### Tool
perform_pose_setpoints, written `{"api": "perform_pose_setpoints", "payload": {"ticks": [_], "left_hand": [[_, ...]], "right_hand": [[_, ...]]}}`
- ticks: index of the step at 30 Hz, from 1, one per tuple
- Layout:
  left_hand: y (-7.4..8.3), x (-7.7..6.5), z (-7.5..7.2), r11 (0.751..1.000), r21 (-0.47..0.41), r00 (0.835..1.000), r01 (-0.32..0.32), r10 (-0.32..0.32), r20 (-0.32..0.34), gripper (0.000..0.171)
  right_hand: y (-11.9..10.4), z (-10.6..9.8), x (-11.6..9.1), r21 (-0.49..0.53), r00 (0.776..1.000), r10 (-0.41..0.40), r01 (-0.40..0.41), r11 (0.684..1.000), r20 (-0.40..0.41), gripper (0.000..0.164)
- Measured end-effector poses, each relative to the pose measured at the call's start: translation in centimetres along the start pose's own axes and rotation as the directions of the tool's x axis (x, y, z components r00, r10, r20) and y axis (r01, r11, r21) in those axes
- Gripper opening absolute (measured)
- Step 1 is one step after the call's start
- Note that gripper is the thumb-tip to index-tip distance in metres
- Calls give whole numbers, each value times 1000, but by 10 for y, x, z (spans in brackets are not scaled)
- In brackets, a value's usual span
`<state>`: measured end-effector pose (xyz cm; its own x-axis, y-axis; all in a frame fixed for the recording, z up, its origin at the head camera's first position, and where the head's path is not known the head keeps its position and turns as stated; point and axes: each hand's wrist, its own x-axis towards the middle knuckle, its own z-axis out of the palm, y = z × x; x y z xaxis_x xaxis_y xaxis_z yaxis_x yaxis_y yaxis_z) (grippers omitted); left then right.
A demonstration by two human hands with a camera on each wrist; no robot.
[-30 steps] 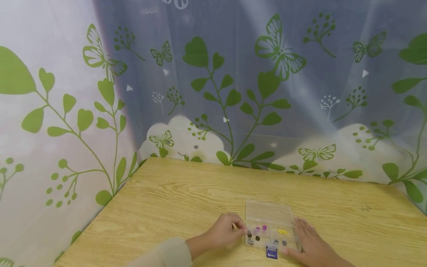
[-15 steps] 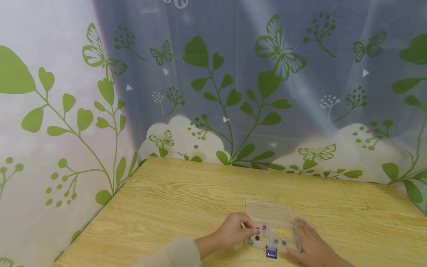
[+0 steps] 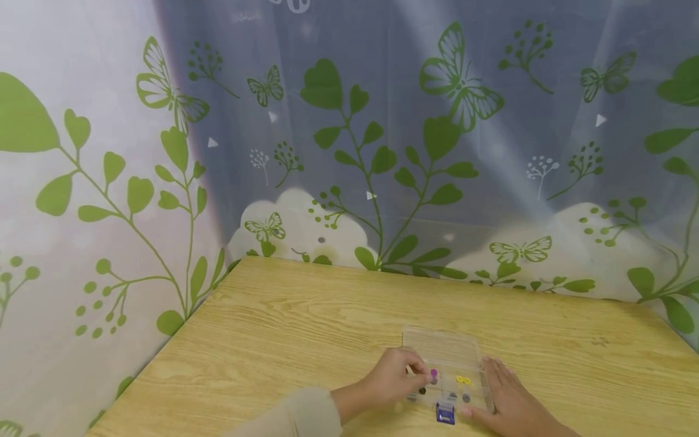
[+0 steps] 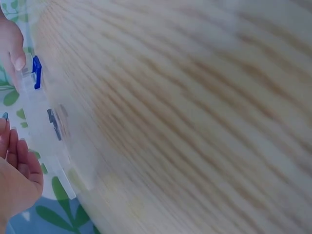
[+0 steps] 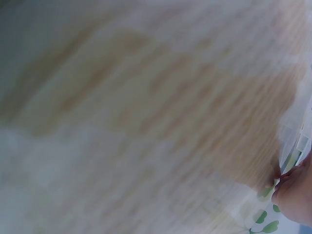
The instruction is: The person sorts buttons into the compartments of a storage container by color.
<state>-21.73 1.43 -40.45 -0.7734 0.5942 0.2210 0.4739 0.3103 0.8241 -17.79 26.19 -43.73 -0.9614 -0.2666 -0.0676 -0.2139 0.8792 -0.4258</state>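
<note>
A clear plastic compartment box [image 3: 486, 391] lies on the table with its see-through lid [image 3: 442, 346] folded back. My left hand [image 3: 395, 376] reaches over its left half, pinching a small grey button [image 3: 434, 381] between thumb and fingertips. In the left wrist view the button [image 4: 5, 116] shows at the fingertips. Round magenta [image 3: 434, 372], yellow [image 3: 463, 380], black [image 3: 422, 391] and grey buttons [image 3: 466, 398] lie in the box; my left hand hides some. My right hand [image 3: 510, 397] rests along the box's right side, fingers extended, thumb at the front corner.
A blue latch [image 3: 445, 414] hangs from the box's front edge; in the left wrist view a dark latch [image 4: 54, 124] also shows. The wood-grain table [image 3: 306, 321] meets a leaf-and-butterfly curtain [image 3: 355, 152] behind and at left.
My left hand has lifted a button from the left compartment and moved it right across the box, past the first magenta button. The right hand and the box stay put.
</note>
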Motion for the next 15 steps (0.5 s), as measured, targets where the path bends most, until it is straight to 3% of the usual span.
{"api": "perform_pose_setpoints", "payload": {"ticks": [15], "left_hand": [[5,13,17,995,89,999,-37,36,18,8]], "right_hand": [[0,-1,0,35,1000,5,-5,999,20,99]]}}
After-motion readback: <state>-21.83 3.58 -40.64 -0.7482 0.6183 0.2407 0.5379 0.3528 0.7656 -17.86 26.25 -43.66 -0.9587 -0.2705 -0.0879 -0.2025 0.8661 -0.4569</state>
